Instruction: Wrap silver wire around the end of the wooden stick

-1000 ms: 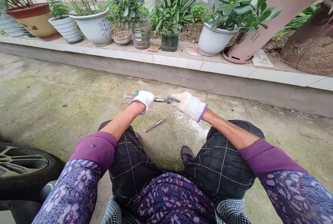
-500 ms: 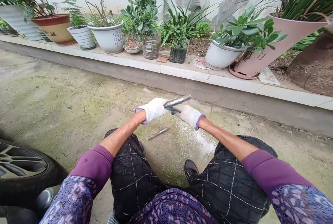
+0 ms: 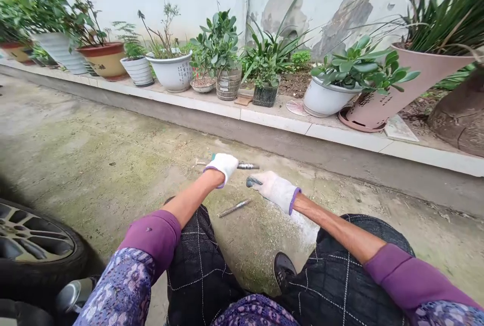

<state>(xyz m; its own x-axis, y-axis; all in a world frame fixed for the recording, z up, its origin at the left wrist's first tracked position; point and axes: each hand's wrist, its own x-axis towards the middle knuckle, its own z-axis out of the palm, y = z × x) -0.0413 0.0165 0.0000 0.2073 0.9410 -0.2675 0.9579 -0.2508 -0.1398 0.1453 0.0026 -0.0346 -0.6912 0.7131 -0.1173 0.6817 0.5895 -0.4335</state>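
My left hand (image 3: pixel 224 165), in a white glove with purple trim, is closed around a silver metal rod (image 3: pixel 248 166). Its shiny ridged end sticks out to the right, and a paler end shows left of the glove. To the right and slightly nearer me is my right hand (image 3: pixel 273 188), gloved alike, its dark grey-blue fingertips curled together. Whether anything small is inside them is hidden. A gap separates this hand from the rod. Below the hands, a second thin metal rod (image 3: pixel 235 208) lies slantwise on the concrete, with a shiny stretch near its upper end.
White powder (image 3: pixel 302 225) is scattered on the mossy concrete floor (image 3: pixel 132 159). A low tiled ledge (image 3: pixel 276 120) crosses ahead, bearing several potted plants, including a white pot (image 3: pixel 172 71) and a tall pink pot (image 3: pixel 408 78). A car wheel (image 3: pixel 34 245) stands close at my left.
My hands have come apart. The left has moved left with the rod, which now lies nearly level instead of pointing up to the right. The right hand has let go of contact. The view has shifted slightly.
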